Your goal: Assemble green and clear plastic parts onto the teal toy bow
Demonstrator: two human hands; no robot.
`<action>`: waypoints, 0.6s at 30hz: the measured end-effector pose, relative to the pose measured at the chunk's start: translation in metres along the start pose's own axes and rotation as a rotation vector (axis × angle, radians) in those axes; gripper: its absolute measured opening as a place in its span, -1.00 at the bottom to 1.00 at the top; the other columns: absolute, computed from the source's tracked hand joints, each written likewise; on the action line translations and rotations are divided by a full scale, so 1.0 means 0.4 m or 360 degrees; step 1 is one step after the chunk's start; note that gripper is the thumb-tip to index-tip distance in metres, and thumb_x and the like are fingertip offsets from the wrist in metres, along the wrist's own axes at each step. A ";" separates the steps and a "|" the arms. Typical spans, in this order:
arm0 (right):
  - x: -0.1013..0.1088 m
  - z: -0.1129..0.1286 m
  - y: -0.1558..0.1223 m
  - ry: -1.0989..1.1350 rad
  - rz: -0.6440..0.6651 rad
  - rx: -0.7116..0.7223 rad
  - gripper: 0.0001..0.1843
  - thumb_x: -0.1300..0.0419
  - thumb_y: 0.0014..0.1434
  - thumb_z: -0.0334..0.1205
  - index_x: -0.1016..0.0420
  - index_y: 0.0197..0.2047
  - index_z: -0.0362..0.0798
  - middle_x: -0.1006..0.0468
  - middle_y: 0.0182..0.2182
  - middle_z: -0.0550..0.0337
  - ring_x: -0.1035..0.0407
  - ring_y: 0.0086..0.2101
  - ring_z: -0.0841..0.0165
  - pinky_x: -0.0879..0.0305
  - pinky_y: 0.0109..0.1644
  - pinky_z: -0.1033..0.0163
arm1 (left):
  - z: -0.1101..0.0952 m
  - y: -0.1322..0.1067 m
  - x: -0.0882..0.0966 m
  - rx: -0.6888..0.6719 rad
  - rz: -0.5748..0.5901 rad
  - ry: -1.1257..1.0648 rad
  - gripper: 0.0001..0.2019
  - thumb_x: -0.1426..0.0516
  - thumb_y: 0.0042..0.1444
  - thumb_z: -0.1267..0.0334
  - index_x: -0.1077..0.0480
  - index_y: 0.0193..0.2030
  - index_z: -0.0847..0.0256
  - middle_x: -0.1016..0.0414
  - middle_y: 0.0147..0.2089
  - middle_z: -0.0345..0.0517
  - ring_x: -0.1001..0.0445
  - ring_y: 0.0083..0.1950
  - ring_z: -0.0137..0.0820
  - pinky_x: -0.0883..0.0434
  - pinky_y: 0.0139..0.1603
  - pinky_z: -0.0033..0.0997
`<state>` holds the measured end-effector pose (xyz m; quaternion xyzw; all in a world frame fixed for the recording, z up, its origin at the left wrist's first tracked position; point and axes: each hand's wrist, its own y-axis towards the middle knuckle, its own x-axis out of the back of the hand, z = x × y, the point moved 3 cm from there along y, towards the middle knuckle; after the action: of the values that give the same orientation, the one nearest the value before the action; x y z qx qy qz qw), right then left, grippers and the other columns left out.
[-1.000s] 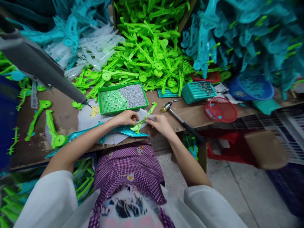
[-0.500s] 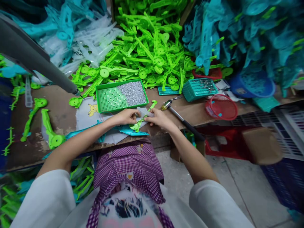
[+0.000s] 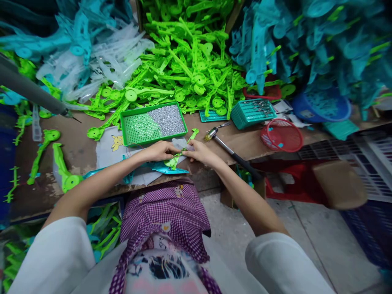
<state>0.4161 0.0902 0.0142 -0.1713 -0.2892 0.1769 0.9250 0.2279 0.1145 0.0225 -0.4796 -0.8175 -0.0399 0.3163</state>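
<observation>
Near the table's front edge, a light-green plastic part with a round end lies slantwise between my hands, over a blue plastic piece. My left hand is closed, its fingertips pinched on the middle of this part. My right hand grips the same part a little farther up, thumb and fingers pressed together. The part's narrow end shows beyond my right fingers. A translucent piece lies just behind the fingertips. Whether either hand also holds a small piece, I cannot tell. A grey cloth lies beneath.
Behind my hands stands a green tray of small metal pieces. A hammer-like tool lies right, near teal trays and a red basket. Green parts are heaped behind. A grey powered-tool arm reaches in from the left.
My left hand has turned slightly, its fingers lying flatter over the green part. Both hands stay on it. The grey tool arm has swung left, and the whole view has shifted slightly.
</observation>
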 end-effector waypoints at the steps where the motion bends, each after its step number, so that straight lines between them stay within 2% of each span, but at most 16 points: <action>1: 0.009 0.004 -0.017 -0.0062 -0.0071 0.0085 -0.73 -0.24 0.06 -0.09 -0.34 -0.25 -0.06 -0.46 -0.49 0.28 -0.35 -0.56 0.42 -0.19 -0.48 0.30 | 0.001 -0.001 0.000 0.0021 -0.0012 0.0004 -0.54 -0.13 0.08 0.43 -0.47 0.13 0.05 -0.55 0.01 -0.10 -0.46 -0.04 -0.36 -0.29 0.04 -0.41; 4: 0.023 0.021 -0.091 -0.0313 -0.0457 0.0352 -0.74 -0.15 0.17 -0.07 -0.47 -0.18 -0.07 -0.57 -0.32 0.12 -0.45 -0.33 0.30 -0.28 -0.28 0.23 | 0.001 -0.003 0.000 0.0053 -0.0044 0.0001 -0.55 -0.13 0.07 0.42 -0.48 0.12 0.09 -0.56 0.00 -0.07 -0.47 -0.06 -0.36 -0.31 0.01 -0.43; 6: 0.005 0.027 -0.139 -0.0522 -0.0570 0.0467 -0.72 -0.08 0.22 -0.18 -0.50 -0.07 -0.03 -0.59 -0.18 0.07 -0.47 -0.18 0.25 -0.30 -0.16 0.21 | -0.001 -0.004 0.000 0.0060 -0.0044 0.0020 -0.57 -0.13 0.07 0.42 -0.49 0.10 0.11 -0.56 -0.03 -0.06 -0.48 -0.09 -0.36 -0.32 -0.03 -0.44; 8: -0.028 0.026 -0.166 -0.0751 -0.0512 0.0472 -0.60 -0.03 0.21 -0.27 -0.46 0.10 0.02 -0.58 -0.13 0.08 -0.47 -0.15 0.25 -0.30 -0.16 0.23 | -0.003 -0.004 0.000 0.0056 -0.0064 0.0053 -0.55 -0.14 0.07 0.43 -0.48 0.12 0.13 -0.57 -0.06 -0.04 -0.48 -0.13 -0.36 -0.32 -0.06 -0.42; 11: -0.062 0.021 -0.164 -0.1087 -0.0397 0.0345 -0.42 -0.01 0.21 -0.28 -0.26 0.30 0.12 -0.57 -0.15 0.09 -0.48 -0.23 0.25 -0.26 -0.30 0.24 | -0.004 -0.005 -0.001 0.0024 -0.0129 0.0083 -0.53 -0.15 0.05 0.44 -0.47 0.14 0.13 -0.57 -0.06 -0.03 -0.48 -0.10 -0.32 -0.32 -0.04 -0.39; 13: -0.069 0.020 -0.148 -0.1239 -0.0311 0.0294 -0.37 0.00 0.22 -0.25 -0.16 0.36 0.17 -0.56 -0.13 0.09 -0.47 -0.28 0.25 -0.21 -0.36 0.23 | -0.003 -0.005 -0.003 0.0010 -0.0136 0.0070 -0.57 -0.16 0.04 0.45 -0.51 0.07 0.11 -0.57 -0.06 -0.04 -0.48 -0.07 -0.31 -0.31 0.00 -0.37; 18: -0.066 0.018 -0.125 -0.1366 -0.0157 0.0335 -0.38 0.03 0.24 -0.22 -0.13 0.37 0.16 -0.58 -0.11 0.08 -0.47 -0.30 0.26 -0.12 -0.41 0.24 | 0.000 -0.003 -0.005 0.0061 -0.0108 0.0020 -0.67 -0.16 0.02 0.45 -0.59 -0.10 0.09 -0.58 -0.09 -0.09 -0.49 -0.06 -0.35 -0.31 0.00 -0.41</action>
<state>0.4031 0.0365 0.0282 0.0268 -0.6352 0.2160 0.7410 0.2276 0.1122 0.0217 -0.4451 -0.8320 -0.0380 0.3289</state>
